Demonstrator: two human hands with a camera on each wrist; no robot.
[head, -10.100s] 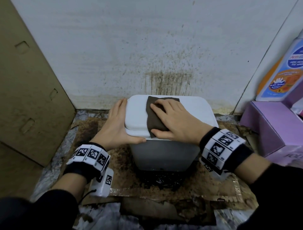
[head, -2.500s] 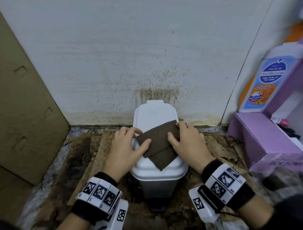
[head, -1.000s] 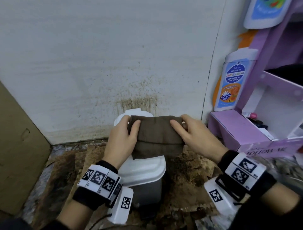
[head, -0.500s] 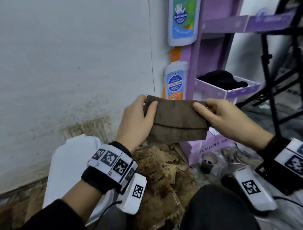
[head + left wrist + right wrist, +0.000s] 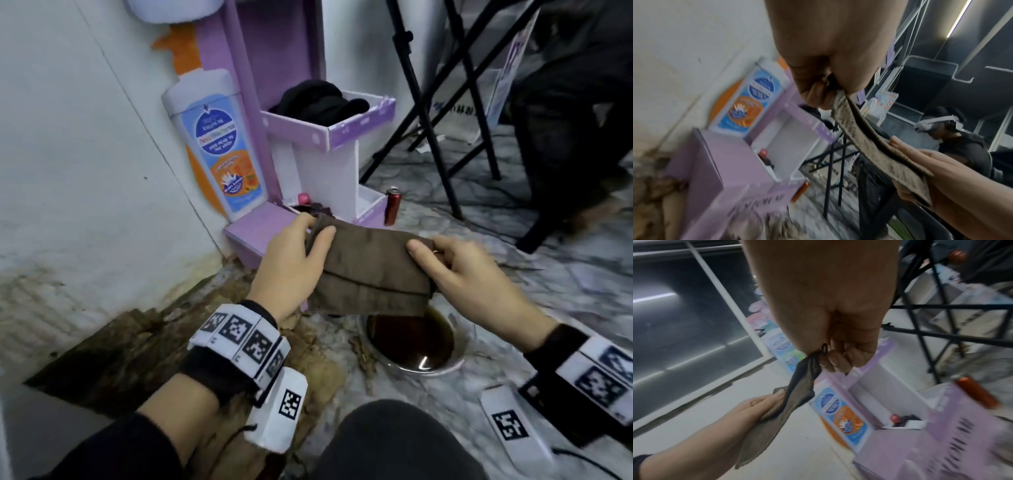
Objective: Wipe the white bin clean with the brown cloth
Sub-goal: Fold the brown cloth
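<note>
The folded brown cloth hangs in the air, stretched between both hands. My left hand pinches its left top corner between thumb and fingers. My right hand pinches the right edge the same way. Directly under the cloth a bowl of dark brown liquid stands on the marble floor. In the left wrist view the cloth runs from my left fingers down to the right hand. The right wrist view shows the cloth hanging from my right fingers toward the left hand. The white bin is out of every view.
A purple cardboard stand with a printed bottle cutout stands against the white wall. A red can sits beside it. Black tripod legs cross the right back. Dirty cardboard lies at lower left. A person with a headset sits nearby.
Over ten seconds the cloth went from wiping the bin lid to being lifted off in both hands. The view swung right; the bin left the frame and the bowl now lies beneath the cloth.
</note>
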